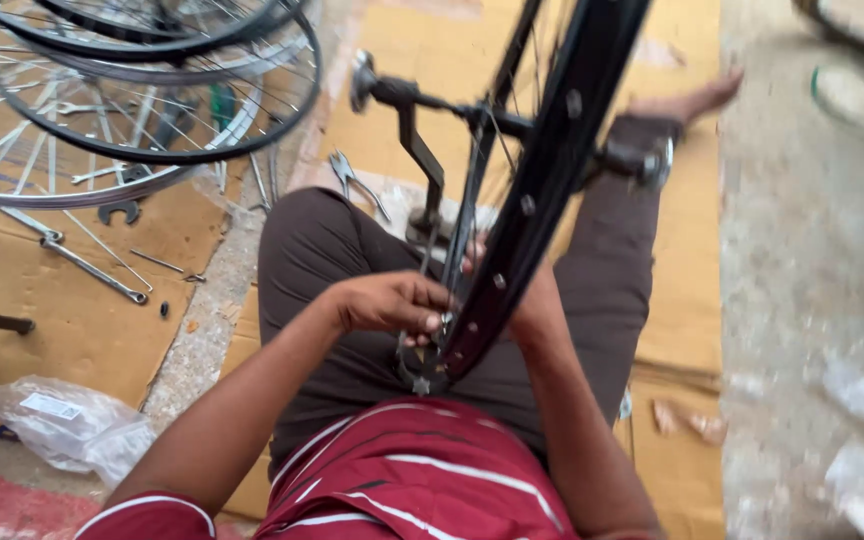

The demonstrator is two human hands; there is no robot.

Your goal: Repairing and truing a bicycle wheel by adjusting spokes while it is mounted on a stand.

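**Head view: hands at a black rim**

Head view, looking down at a seated person; dark trousers, red striped shirt, legs stretched over cardboard.

Black rim standing on edge between the knees, running from the lap up to the top of the frame; spoke holes along its inner face; thin spokes reaching from rim to hub axle above the thighs; bottom of the rim close against the belly.

Left hand on the left side of the rim, low down; fingers curled, tips pinched together right at the inner edge, where a small metal tool hangs just below; cannot tell whether the pinch closes on a spoke end, a nipple or that tool; too small and partly hidden.

Right hand behind the rim on the right side, mostly hidden by it; pressed close against the rim, wrist and forearm plain below; cannot tell how far the fingers are open or what they hold.

Left of the legs, on cardboard: stacked spoked wheels at the upper left; spanners and loose bits beside them; pliers near the left knee; crumpled clear plastic bag at the lower left.

Right of the legs, bare grey concrete, blurred.
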